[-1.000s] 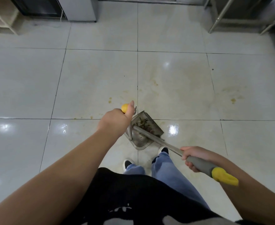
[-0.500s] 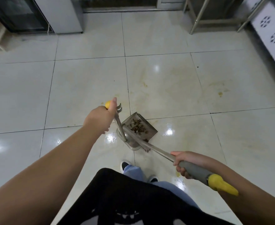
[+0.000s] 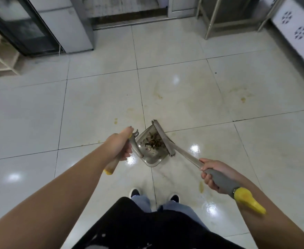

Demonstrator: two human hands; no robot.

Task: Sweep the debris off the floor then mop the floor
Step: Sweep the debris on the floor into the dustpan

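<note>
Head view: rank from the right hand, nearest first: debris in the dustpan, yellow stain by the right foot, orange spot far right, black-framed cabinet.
From the right hand:
1. Yellow stain, just left of the hand, on the floor.
2. Debris, in the dustpan, ahead-left.
3. Orange spot, ahead-right.
4. Black-framed cabinet, far left corner.

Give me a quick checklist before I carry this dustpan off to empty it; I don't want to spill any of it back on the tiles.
1. Left hand grips the dustpan handle: ok.
2. Right hand grips the broom handle: ok.
3. Debris sits inside the dustpan: ok.
4. Broom head lies along the pan's open edge, holding the pile in: ok.
5. Pan held level enough for carrying: cannot tell.
6. Floor free of dirt: not ok, yellowish stains remain for mopping.
</note>
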